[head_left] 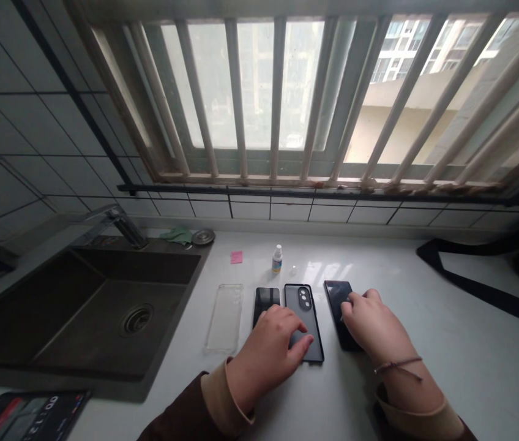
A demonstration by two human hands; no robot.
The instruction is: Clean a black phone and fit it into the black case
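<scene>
My left hand [274,346] hovers over or rests on the lower part of a phone with a dark screen [267,297] and the edge of a black-rimmed phone case [303,312]. Its thumb stands apart from the curled fingers, with nothing seen between them. My right hand [376,324] is at a second dark phone [336,294] lying farther right. The fingers there are pinched together above the screen, and a small pale bit shows at their tips, too small to name. A clear phone case [225,317] lies on the left.
A small white spray bottle [277,260] and its cap [293,269] stand behind the phones, near a pink sticky note [236,257]. To the left is a dark sink [168,343] with a faucet [126,226]. A black strap [480,285] lies at right. A timer screen [30,416] sits front left.
</scene>
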